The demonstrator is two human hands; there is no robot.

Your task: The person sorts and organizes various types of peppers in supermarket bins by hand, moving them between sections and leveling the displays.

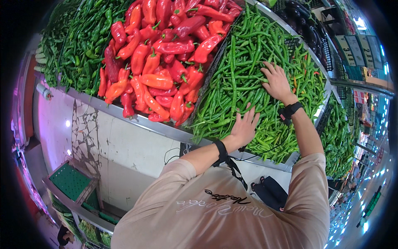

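Head view: a metal-edged stall (163,129) carries a heap of red peppers (166,62) and, to its right, a heap of long green chillies (236,79), parted by a black divider (212,71). Both hands are palm down on the chillies, fingers spread: the right hand (277,83) farther back, the left hand (243,129) nearer the front edge. Black straps (222,151) circle the wrists.

Glossy, smooth red peppers (166,47) gleamed, sleek green chillies (238,83) shone to their right, smooth metal edging (166,130) glinted below them, and a matt cloth shirt (166,211) sat well beneath them!
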